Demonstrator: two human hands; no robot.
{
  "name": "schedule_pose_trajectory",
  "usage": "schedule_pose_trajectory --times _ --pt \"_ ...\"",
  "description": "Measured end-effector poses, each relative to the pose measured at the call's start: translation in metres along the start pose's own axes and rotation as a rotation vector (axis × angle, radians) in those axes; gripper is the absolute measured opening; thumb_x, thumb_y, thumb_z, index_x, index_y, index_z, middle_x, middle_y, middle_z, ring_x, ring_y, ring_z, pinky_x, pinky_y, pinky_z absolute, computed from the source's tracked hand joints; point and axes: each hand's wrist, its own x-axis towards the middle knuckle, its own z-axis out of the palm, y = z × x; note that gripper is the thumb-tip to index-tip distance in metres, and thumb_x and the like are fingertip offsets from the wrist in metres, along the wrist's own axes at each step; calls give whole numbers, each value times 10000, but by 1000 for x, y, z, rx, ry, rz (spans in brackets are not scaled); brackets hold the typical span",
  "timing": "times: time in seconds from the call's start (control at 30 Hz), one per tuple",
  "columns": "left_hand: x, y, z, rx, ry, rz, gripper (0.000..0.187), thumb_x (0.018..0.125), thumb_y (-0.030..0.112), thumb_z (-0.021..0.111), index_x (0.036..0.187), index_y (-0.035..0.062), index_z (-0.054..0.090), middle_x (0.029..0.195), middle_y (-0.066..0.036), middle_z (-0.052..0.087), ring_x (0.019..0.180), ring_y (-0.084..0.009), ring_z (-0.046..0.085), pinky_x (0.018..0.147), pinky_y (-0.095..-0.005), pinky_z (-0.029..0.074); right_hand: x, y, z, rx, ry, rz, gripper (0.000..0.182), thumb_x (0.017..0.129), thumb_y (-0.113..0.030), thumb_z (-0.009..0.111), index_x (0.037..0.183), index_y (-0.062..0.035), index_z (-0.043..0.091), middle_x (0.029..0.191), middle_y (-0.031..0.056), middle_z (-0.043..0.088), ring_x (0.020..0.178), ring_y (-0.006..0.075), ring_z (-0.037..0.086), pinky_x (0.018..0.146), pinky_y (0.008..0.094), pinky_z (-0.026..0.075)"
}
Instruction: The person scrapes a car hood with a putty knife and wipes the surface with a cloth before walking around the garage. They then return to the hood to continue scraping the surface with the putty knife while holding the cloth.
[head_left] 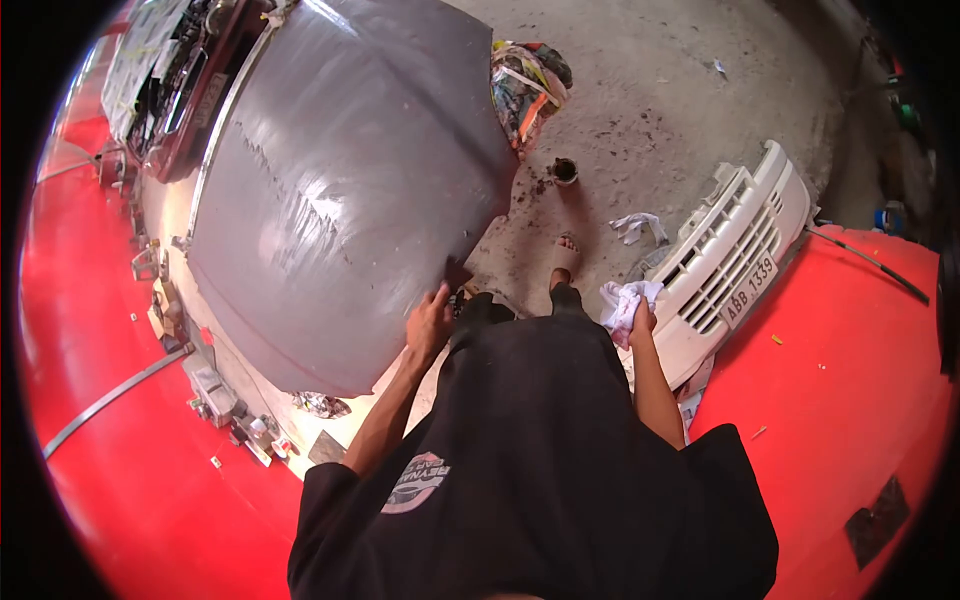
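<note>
The grey car hood (pixel 340 190), probably stiff, heavy and best held by opposite edges, lies ahead-left of the left grip (pixel 430 322), whose closure I cannot tell, while the right grip (pixel 643 322) clamps a soft, light white cloth (pixel 624 303), and beyond both a small can (pixel 567 180) stands on the floor (pixel 660 110), contents unclear.

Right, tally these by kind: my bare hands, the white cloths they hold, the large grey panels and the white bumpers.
Hands: 2 (left hand, right hand)
Held white cloth: 1
Large grey panel: 1
White bumper: 1
Total: 5
</note>
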Motion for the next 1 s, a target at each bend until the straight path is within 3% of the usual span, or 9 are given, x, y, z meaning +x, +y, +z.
schedule_pose_trajectory --times 0.1,0.2,0.33,0.4,0.5,0.63,0.77,0.97,1.0 --pt "60 55 13 -12 27 90 370 901 149 584 1271 143 582 1004 -213 614 861 -431 647 721 -535 529 11 7 3 -19 -42 -37 703 826 -438 690 1233 126 584 1158 187 658 1019 277 662 849 389 534" --pt "89 84 17 -40 37 52 343 902 142 581 1245 135 586 1008 -216 625 870 -429 652 718 -538 529 42 4 7 -121 -20 -69 802 795 -489 715 1261 144 559 1241 237 632 1127 328 615 946 388 483" --pt "32 27 11 -89 90 -28 296 927 164 554 1218 121 591 991 -224 639 883 -452 643 735 -541 528 41 -30 11 -75 11 -100 883 763 -544 742 1294 135 548 1297 247 598 1158 324 600 966 379 472" --pt "29 28 10 -66 50 -50 307 933 174 547 1235 131 590 990 -224 639 890 -453 643 745 -543 527 -7 -64 10 -48 -6 -107 880 767 -545 738 1294 134 547 1265 224 615 1102 310 629 921 380 500" --pt "64 64 19 -50 39 -3 326 938 185 546 1259 146 586 993 -223 641 900 -448 648 754 -545 527 4 -68 14 -11 -17 -97 836 796 -525 708 1288 134 553 1254 232 619 1096 314 633 922 390 501" --pt "106 105 26 -48 33 -32 329 943 185 541 1268 155 581 1009 -224 644 910 -443 653 755 -554 527 38 -56 17 -77 5 -142 761 797 -532 713 1248 67 586 1192 167 637 1014 260 641 869 384 515" --pt "69 68 9 -19 -17 -118 323 948 174 525 1268 156 566 1027 -224 645 892 -445 659 745 -563 532 32 -59 13 -32 -65 -172 798 791 -529 723 1274 87 567 1196 172 638 1017 261 647 874 375 521" --pt "121 112 22 -9 51 -21 309 940 152 512 1244 130 562 987 -238 643 878 -460 649 734 -563 524 46 -33 4 -39 -43 -86 796 790 -519 727 1271 93 566 1208 172 632 1020 264 648 862 381 526" --pt "128 118 21 -20 66 -22 307 939 150 511 1240 126 563 980 -241 643 879 -463 647 735 -563 523 59 -26 1 -180 10 -145 783 796 -513 723 1269 92 571 1209 170 636 1043 260 639 868 385 523"
